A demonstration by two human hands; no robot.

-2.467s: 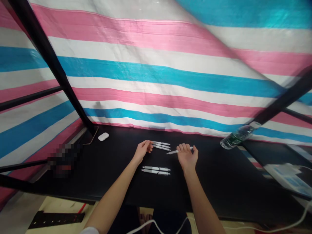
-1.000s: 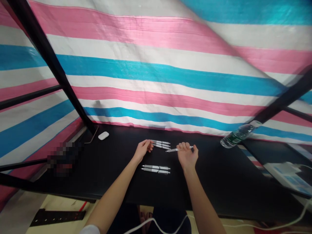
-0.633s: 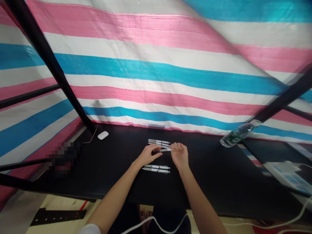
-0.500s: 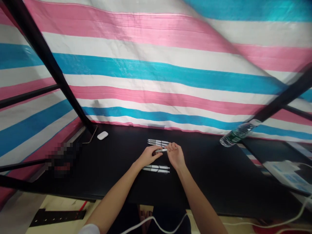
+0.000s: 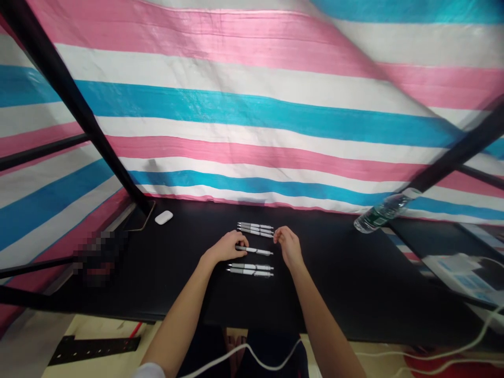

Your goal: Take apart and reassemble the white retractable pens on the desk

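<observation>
In the head view my left hand (image 5: 229,247) pinches the dark tip end of a white pen (image 5: 258,251). That pen lies at or just above the black tabletop, between two groups of pens. My right hand (image 5: 289,245) is off to the right of it, fingers loosely curled and apart, holding nothing. Beyond the pinched pen are several white and grey pens (image 5: 255,229) side by side; their right ends come close to my right fingertips. Nearer to me two similar pens (image 5: 252,270) lie parallel, tips pointing left.
A white rounded case (image 5: 164,217) sits at the back left of the black table (image 5: 177,304). At the back right a clear plastic bottle (image 5: 380,214) leans in front of the striped sheet (image 5: 252,121). A white cable (image 5: 248,346) hangs near the front edge.
My right hand has let go of the pen and moved slightly right. My left hand has brought the pen left and down toward the table, between the two groups.
</observation>
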